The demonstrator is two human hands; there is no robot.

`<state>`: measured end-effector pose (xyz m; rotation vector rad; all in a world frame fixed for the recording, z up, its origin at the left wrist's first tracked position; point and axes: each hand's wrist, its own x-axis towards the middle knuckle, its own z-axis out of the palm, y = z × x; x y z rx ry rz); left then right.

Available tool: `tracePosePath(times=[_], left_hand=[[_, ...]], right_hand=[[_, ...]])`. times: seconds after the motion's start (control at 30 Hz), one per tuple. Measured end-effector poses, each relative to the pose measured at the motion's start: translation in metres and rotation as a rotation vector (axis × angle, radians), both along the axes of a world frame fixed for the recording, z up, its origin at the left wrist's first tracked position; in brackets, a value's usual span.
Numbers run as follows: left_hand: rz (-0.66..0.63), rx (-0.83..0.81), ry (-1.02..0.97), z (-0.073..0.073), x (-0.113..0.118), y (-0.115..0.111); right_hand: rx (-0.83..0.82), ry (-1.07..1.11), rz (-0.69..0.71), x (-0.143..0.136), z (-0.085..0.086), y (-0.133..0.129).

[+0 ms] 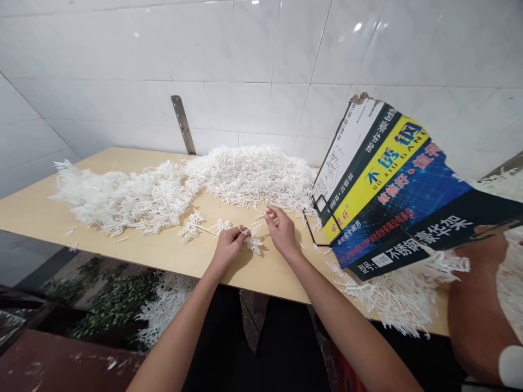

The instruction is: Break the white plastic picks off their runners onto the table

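The left hand (231, 245) has its thumb and fingers closed on a white branched sprig (212, 228), which lies low over the pale tabletop (163, 253) in front of the person. The sprig's stem runs out to the left of that hand, ending in feathery tips, and more tips show between the two hands. The right hand (280, 230) is just beside, thumb and index finger raised near a thin white strand; whether they are pinched on it I cannot tell. Just behind the hands is a broad back heap (253, 174) of white sprigs, and a left heap (131, 201) adjoins it, with loose bits scattered near its front edge. To the right, a printed cardboard piece (388, 179) stands tilted, a thin black frame (311, 231) at its left edge and a white bunch (396, 296) below it. Another person's arm (476, 305) is at the far right. A metal bracket (182, 124) rises against the tiled wall (245, 54). Below the tabletop, at left, are green leaves (118, 305) beside more white strands (167, 305)
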<state>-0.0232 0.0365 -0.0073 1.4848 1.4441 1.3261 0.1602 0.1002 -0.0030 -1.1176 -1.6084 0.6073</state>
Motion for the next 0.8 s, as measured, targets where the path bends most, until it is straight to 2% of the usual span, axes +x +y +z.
tracePosePath(times=[0.07, 0.2, 0.3, 0.43, 0.57, 0.6, 0.73, 0.8], left_hand=[[0.009, -0.001, -0.01, 0.001, 0.0, 0.001], [-0.006, 0.021, -0.047, 0.003, -0.002, 0.001], [-0.059, 0.034, -0.054, 0.002, -0.003, 0.002], [0.016, 0.013, -0.071, 0.0, -0.002, 0.003], [0.03, -0.001, -0.1, -0.002, -0.003, 0.004], [0.054, 0.004, -0.122, -0.002, -0.004, 0.005], [0.207, 0.025, -0.164, -0.002, -0.007, 0.006], [0.178, 0.005, -0.124, -0.002, -0.007, 0.006]], right_hand=[[0.044, -0.041, 0.054, -0.004, 0.003, -0.006], [0.03, -0.13, 0.33, -0.007, 0.007, -0.018], [-0.052, -0.152, 0.39, -0.008, 0.008, -0.02], [-0.127, -0.054, 0.343, -0.01, 0.006, -0.018], [-0.069, 0.102, 0.289, -0.007, -0.002, -0.016], [-0.044, 0.156, 0.228, -0.004, -0.004, -0.014], [0.029, 0.36, -0.165, 0.012, -0.008, -0.002], [0.042, 0.254, -0.2, 0.016, -0.008, 0.004]])
